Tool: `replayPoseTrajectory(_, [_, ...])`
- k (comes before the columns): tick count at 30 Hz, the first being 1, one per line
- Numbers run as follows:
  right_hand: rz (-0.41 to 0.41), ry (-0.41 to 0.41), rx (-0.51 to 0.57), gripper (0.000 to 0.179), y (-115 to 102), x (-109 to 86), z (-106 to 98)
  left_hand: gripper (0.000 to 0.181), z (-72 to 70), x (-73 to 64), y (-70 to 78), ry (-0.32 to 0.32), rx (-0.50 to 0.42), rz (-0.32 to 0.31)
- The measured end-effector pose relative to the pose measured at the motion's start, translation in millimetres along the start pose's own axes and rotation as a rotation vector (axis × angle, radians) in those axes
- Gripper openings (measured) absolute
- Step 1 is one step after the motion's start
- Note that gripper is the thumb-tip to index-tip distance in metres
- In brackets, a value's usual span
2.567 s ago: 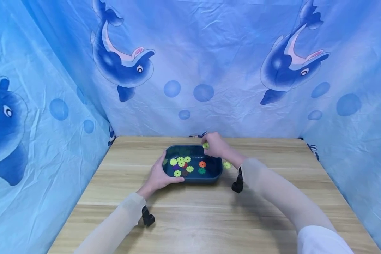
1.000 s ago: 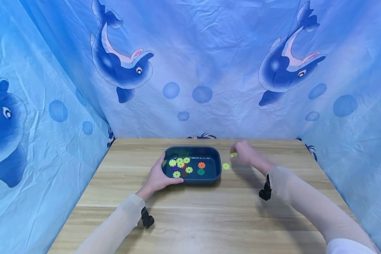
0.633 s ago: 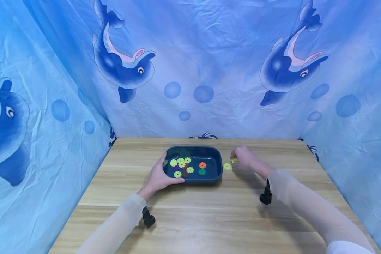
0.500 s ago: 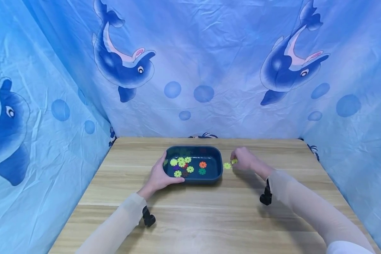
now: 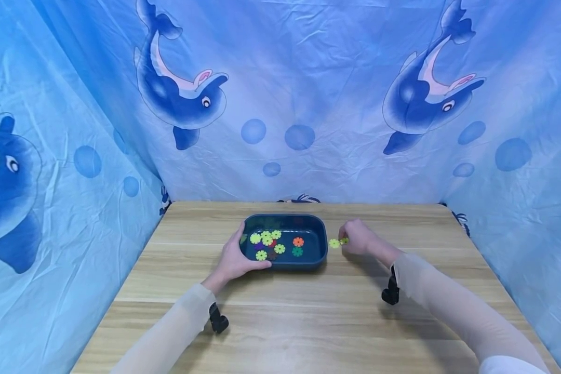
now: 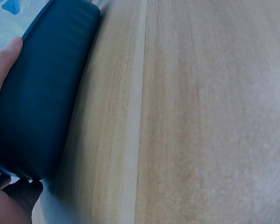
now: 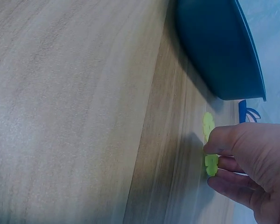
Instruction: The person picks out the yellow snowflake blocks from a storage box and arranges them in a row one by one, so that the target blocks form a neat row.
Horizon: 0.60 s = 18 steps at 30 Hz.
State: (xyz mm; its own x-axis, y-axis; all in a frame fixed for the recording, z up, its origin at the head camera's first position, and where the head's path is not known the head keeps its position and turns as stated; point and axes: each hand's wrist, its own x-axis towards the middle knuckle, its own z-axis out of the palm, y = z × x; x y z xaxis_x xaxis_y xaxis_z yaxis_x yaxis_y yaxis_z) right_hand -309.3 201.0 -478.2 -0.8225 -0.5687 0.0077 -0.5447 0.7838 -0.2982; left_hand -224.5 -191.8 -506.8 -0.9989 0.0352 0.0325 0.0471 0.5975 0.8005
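Note:
A dark teal plastic box (image 5: 316, 234) sits on the table, with several flower-shaped snowflake discs inside. My left hand (image 5: 232, 259) grips its left end, thumb along the near rim and fingers round the side. Beyond the right end, my right hand (image 5: 360, 239) pinches a yellow-green snowflake disc (image 7: 211, 164) low over the table. A second yellow-green disc (image 5: 334, 243) lies flat between that hand and the box. In the head view the two discs meet or nearly meet; whether they touch I cannot tell.
Inside the box an orange disc (image 5: 298, 242) and a green disc (image 5: 297, 251) lie apart from a yellow-green, purple, red and brown cluster (image 5: 267, 240). The wooden table (image 5: 290, 322) is enclosed by blue dolphin-print cloth (image 5: 271, 93) at the back and sides.
My right hand has carried its disc from above the box's far right side to the table on the right, then lowered it beside the lying disc. My left hand keeps its grip.

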Motion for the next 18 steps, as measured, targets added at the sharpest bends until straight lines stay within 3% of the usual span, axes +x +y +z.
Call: replayPoseTrajectory(18, [-0.030,0.005,-0.031,0.018,2.4,-2.0,1.9,0.139,-0.6,-0.7,1.4,-0.002,0.009,-0.002])
